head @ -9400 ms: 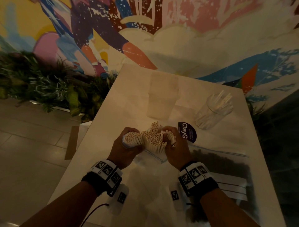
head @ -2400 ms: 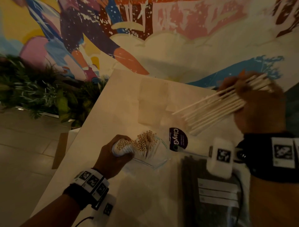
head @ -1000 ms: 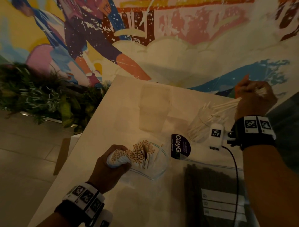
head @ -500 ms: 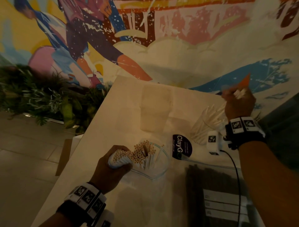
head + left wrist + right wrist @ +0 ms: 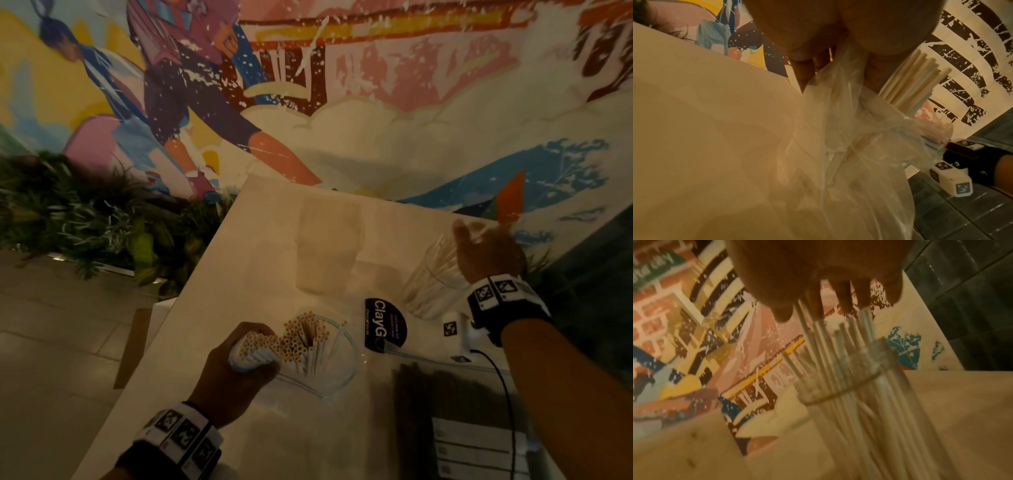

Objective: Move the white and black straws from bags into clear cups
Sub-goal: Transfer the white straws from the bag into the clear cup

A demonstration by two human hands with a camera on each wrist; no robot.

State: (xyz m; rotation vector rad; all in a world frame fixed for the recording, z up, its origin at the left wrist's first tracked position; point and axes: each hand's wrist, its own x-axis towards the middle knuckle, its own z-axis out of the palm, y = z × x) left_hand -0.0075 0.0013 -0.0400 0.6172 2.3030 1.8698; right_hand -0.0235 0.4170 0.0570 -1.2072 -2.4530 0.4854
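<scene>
head view looks down at table (image 5: 260, 260); wrist views close, upward.

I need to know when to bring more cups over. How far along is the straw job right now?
Done: part of the white straws stand in the clear cup. In hand: the right hand is open just over them, while the left hand grips the clear bag with many white straws left inside. Left: that remainder, plus the bag of black straws, which lies untouched.

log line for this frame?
left hand: grips white-straw bag | right hand: open over clear cup | black-straw bag: untouched
</scene>
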